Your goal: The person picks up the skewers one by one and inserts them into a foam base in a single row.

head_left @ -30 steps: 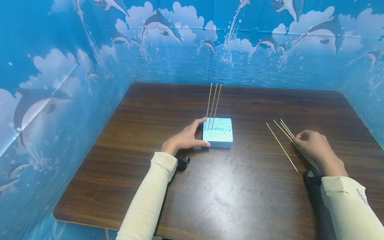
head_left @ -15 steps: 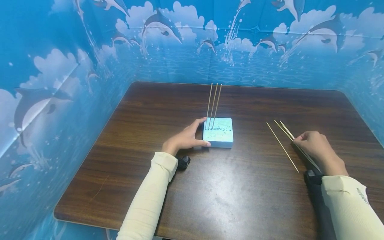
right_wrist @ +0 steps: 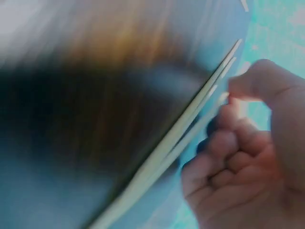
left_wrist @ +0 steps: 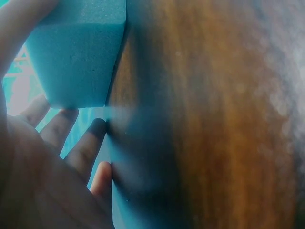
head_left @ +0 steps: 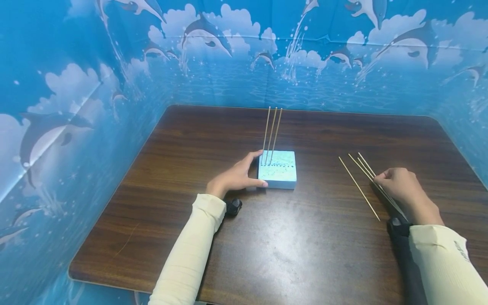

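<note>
A pale blue foam block (head_left: 282, 174) with a row of small holes lies on the table, and three thin wooden sticks (head_left: 275, 132) stand upright in its left end. My left hand (head_left: 233, 177) grips the block's left side, thumb at the front and fingers toward the back. In the left wrist view the block (left_wrist: 78, 62) sits just beyond the fingers. Farther right, my right hand (head_left: 405, 189) pinches a stick between thumb and forefinger, over several sticks (head_left: 392, 202) lying close together. The right wrist view shows these sticks (right_wrist: 157, 162) beside the curled fingers.
One loose stick (head_left: 359, 189) lies left of the bunch. The brown wooden table (head_left: 305, 250) is backed by a blue dolphin-print cloth (head_left: 236, 80) behind and at both sides. Dark devices are strapped at both wrists.
The far ends of the sticks at my right hand have spread slightly apart. That hand has barely shifted. My left hand and the block stay where they were.
</note>
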A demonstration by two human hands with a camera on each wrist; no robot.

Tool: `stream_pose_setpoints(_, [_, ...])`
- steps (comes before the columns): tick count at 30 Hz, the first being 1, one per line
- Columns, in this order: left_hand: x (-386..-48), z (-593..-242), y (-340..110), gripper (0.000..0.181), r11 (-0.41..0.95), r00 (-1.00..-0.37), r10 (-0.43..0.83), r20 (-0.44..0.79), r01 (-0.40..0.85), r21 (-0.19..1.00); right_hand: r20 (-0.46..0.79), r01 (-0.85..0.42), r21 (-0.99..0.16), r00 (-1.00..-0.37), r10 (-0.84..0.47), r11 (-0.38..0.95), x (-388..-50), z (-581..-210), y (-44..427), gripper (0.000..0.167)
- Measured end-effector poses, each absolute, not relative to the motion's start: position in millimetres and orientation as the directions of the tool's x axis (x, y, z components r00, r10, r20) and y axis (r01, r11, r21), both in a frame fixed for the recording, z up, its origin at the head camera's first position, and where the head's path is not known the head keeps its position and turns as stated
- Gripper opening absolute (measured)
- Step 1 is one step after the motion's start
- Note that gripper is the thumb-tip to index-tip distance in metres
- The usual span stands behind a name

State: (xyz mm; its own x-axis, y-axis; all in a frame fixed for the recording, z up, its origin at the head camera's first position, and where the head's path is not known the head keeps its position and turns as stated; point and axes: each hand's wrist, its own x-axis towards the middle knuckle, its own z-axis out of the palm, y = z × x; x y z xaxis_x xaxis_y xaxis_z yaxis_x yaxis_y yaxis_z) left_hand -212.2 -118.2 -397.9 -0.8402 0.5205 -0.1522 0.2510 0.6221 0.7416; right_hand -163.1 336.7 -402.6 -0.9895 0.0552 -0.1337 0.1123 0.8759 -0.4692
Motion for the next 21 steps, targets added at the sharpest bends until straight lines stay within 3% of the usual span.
stream_pose_setpoints(10, [-212.9,-396.5,-120.0,0.11,0.629,-0.841,0.52,-0.146,0.263,0.731,0.09,0.029,-0.501,-0.992,0.086,0.865,-168.1,-364.0,305.9,0.025])
stream_pose_setpoints(21, [-212.9,-399.8,-118.2,0.11,0.627,-0.839,0.524,-0.15,0.261,0.734,0.379,-0.178,-0.647,-0.919,0.11,0.742,-180.7,-315.7,206.2,0.008])
